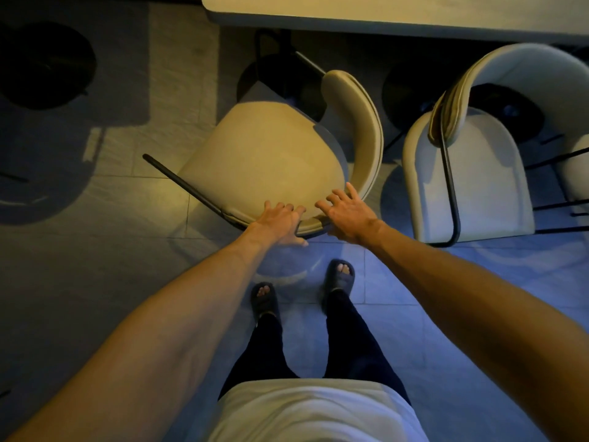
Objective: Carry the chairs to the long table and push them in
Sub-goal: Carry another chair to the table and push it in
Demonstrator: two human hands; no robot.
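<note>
A beige padded chair (264, 154) with a curved backrest and a black metal frame stands turned at an angle just short of the long table (382, 11). My left hand (280, 223) holds the chair's near rim, fingers on top and thumb underneath. Beside it, my right hand (345, 215) hovers with fingers spread over the near end of the backrest, holding nothing. A second pale chair (462, 173) stands to the right, its seat toward me and its curved back toward the table.
Part of a third pale chair (577, 173) shows at the far right edge. Dark round bases (41, 65) sit on the tiled floor at the upper left and under the table. My feet in slippers (339, 277) stand close behind the beige chair.
</note>
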